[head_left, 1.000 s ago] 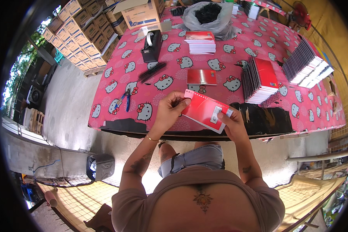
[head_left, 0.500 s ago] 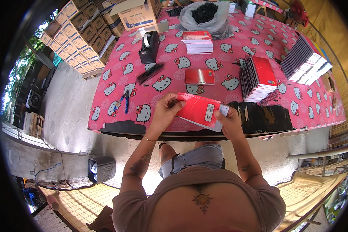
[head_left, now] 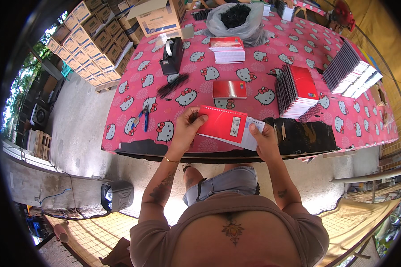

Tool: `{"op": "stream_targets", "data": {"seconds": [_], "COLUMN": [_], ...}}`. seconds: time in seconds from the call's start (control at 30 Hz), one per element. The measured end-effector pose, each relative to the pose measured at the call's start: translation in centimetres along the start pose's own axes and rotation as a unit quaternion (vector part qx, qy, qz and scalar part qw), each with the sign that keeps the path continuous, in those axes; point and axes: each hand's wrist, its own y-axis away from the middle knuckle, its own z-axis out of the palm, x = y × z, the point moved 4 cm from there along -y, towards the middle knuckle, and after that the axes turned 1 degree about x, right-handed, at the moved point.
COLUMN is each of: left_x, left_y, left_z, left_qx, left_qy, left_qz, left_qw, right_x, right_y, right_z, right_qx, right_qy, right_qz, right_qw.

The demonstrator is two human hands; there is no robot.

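Over the table's near edge, my left hand pinches a red notebook cover by its left end, thumb on top. A row of punched holes runs along the cover's far edge, and a barcode label sits near its right end. My right hand grips white punched sheets that stick out from under the cover, thumb on top. The sheets overlap the cover and slant a little down to the right. Just beyond lies a single red notebook cover. Right of it stands a stack of red spiral notebooks.
A pink patterned cloth covers the table. On it are pliers, black binding coils, a tape dispenser, an unbound red stack, a plastic bag of black coils and more notebooks. Cartons stand left.
The red cover has shifted left in my left hand, so more of the white sheets shows beside it. My right hand stays nearly in place. A person's hand now appears by the far notebooks.
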Motion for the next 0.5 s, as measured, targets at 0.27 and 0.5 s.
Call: {"op": "stream_targets", "data": {"seconds": [0.27, 0.5], "left_x": [-0.7, -1.3], "left_y": [0.1, 0.1], "left_z": [-0.2, 0.2], "left_qx": [-0.045, -0.079], "left_qy": [0.028, 0.024], "left_qz": [-0.06, -0.073], "left_qw": [0.997, 0.994], "right_x": [-0.9, -0.5], "right_y": [0.0, -0.1], "right_z": [0.7, 0.3], "right_qx": [0.018, 0.009], "right_qy": [0.042, 0.044], "right_qz": [-0.012, -0.009], "right_qw": [0.999, 0.999]}}
